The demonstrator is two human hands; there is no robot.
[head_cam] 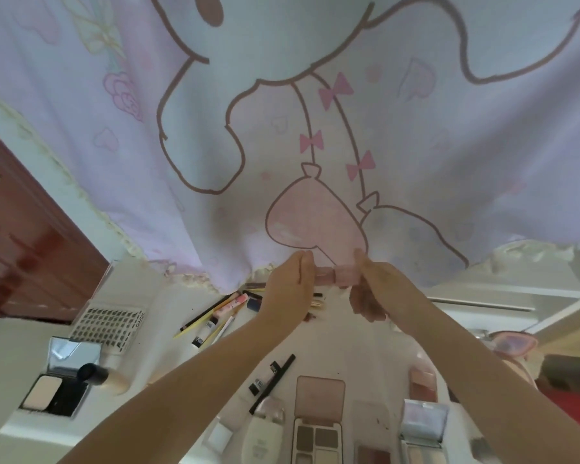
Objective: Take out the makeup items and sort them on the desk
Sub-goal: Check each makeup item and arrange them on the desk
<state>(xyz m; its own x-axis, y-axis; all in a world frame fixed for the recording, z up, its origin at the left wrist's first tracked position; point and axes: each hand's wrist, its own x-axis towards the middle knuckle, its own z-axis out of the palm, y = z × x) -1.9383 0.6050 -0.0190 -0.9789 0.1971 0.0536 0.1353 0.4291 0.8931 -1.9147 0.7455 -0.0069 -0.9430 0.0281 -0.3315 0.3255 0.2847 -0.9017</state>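
Both my hands are raised above the far part of the white desk (168, 313) and hold one small pink makeup tube (334, 274) between them. My left hand (290, 286) grips its left end and my right hand (370, 289) grips its right end, which looks like a pink cap. Pencils and slim tubes (215, 314) lie in a loose pile under my hands. Nearer me sit an open eyeshadow palette (318, 426), a black liner pen (272, 383), an open powder compact (56, 380) and a foundation bottle (104, 376).
A pink cartoon-print curtain (282, 128) hangs behind the desk. A false-lash tray (109, 326) lies at the left, a silver highlighter compact (422, 426) and a pink blush (422, 383) at the right. A red-brown door (24, 236) stands far left.
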